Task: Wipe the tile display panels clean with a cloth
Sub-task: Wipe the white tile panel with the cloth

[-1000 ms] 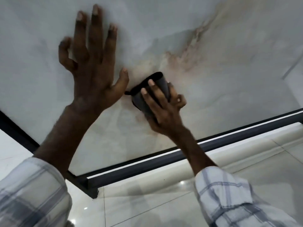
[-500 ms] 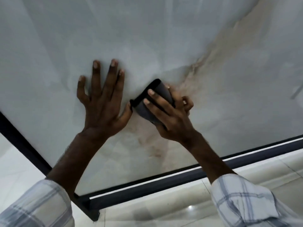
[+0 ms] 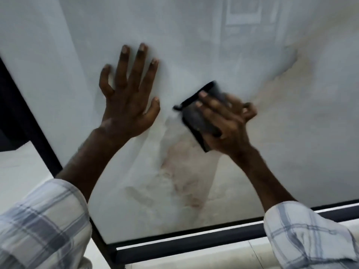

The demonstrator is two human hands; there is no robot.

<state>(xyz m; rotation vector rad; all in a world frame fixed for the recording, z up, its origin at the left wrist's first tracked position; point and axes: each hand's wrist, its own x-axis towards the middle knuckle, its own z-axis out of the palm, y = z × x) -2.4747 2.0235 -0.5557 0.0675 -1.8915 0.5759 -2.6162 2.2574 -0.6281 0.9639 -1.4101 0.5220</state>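
A large glossy white marble-look tile panel (image 3: 194, 45) with beige veining fills most of the view. My left hand (image 3: 128, 101) lies flat against it, fingers spread, holding nothing. My right hand (image 3: 227, 121) presses a folded dark grey cloth (image 3: 196, 117) onto the panel just right of the left thumb. The cloth and right hand are blurred with motion. Checked shirt sleeves cover both forearms at the bottom corners.
A black metal frame (image 3: 194, 243) runs along the panel's lower edge and up its left side (image 3: 23, 113). Below it lies a glossy white tiled floor (image 3: 213, 259). A beige-brown vein patch (image 3: 184, 181) marks the panel under my hands.
The view has shifted so both hands sit lower and the panel's bottom frame has dropped. My right hand with the cloth has slid right, away from the left thumb.
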